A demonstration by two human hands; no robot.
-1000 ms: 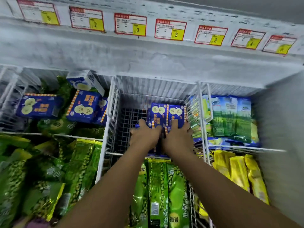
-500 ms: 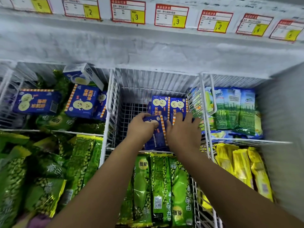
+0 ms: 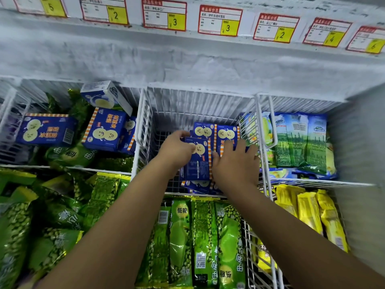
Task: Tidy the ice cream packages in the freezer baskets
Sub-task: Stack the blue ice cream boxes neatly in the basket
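Lying over more cartons of the same print, a blue carton [image 3: 198, 163] is shown by the head view, the only view given, inside the middle basket [image 3: 143, 122] of the freezer's rear row, close to the basket's near wire. The left grip [image 3: 177, 150] is closed on it: the fingers are curled over its far left corner and the thumb is laid on the printed face. The right grip [image 3: 235, 163] is kept flat, its fingers spread and pressed down just beside the carton's right edge, partly on the rear cartons [image 3: 205, 131]. Nothing is clasped by it.

The carton is judged to be light and stiff, made of thin card with flat panels and crisp edges. It is probably slick with frost and easily dented if squeezed across its broad face. It is best taken along the two long edges or at an end corner, where the folded card is strongest.

Its long axis is run from the near wire toward the rear wall, with the printed face turned up. The cartoon-face end is pointed away from the person, as with the rear cartons set side by side behind it. Loose cartons [image 3: 104, 130] of the same kind are seen skewed in the left basket [image 3: 12, 97].
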